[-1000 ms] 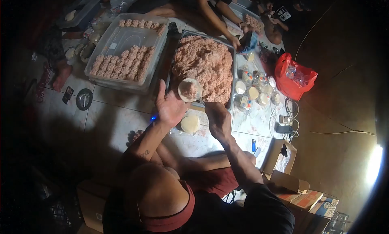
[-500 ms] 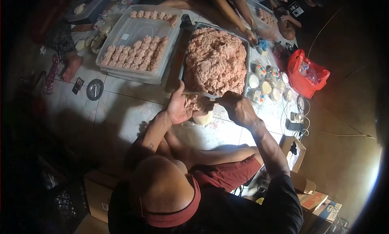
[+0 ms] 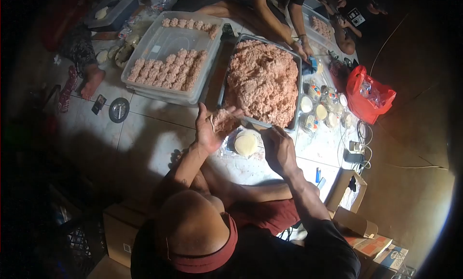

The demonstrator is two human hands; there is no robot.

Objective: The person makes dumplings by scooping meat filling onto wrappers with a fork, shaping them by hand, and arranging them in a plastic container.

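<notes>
My left hand (image 3: pixel 208 133) is palm up, thumb raised, cradling a lump of pink minced meat (image 3: pixel 224 120) that seems to lie on a thin wrapper. Between the fingers of my right hand (image 3: pixel 279 151) is a thin, flat spatula-like tool (image 3: pixel 254 124), its tip near my left fingertips. Just below both hands, a stack of round pale wrappers (image 3: pixel 246 144) sits on clear plastic. Beyond them stands a deep tray (image 3: pixel 223 88) heaped with minced meat (image 3: pixel 263 81).
Left of the heap, a clear plastic box (image 3: pixel 161 41) holds rows of shaped meat pieces. Packed wrapper stacks (image 3: pixel 320 112) and a red plastic bag (image 3: pixel 370 96) lie right. Another person's hands (image 3: pixel 303 48) work behind the tray. A round black dish (image 3: pixel 118 110) is on the tiles.
My right hand and the tool have drawn down, away from the meat in my left hand. The wrapper stack shows more fully. The whole view has shifted slightly.
</notes>
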